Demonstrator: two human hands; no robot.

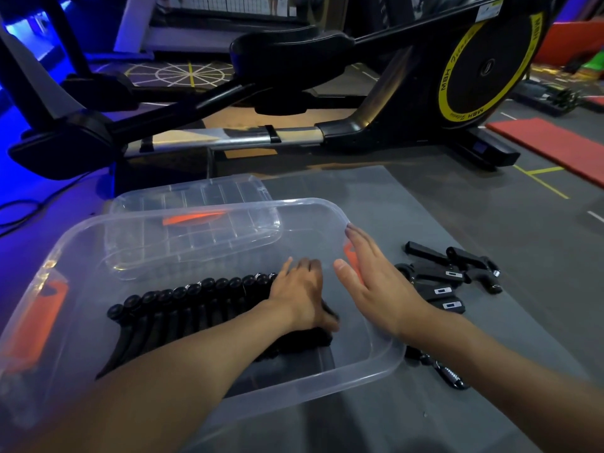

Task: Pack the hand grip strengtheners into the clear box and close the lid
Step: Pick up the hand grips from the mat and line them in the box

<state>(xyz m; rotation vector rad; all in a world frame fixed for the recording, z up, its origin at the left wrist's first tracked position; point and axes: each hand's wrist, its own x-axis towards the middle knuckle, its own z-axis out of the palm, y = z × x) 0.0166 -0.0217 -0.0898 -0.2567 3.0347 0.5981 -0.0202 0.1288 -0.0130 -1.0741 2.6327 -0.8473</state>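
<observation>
Dim room, blue glow from the left, wide-angle bending at edges, left hand [302,295] motion-blurred.

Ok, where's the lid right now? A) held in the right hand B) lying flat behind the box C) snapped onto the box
B: the clear lid lies flat on the mat beyond the clear box, whose top is open.

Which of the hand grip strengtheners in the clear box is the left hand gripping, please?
The hand grip strengthener at the row's right end, under the left hand; the others in the clear box stand untouched to its left.
</observation>
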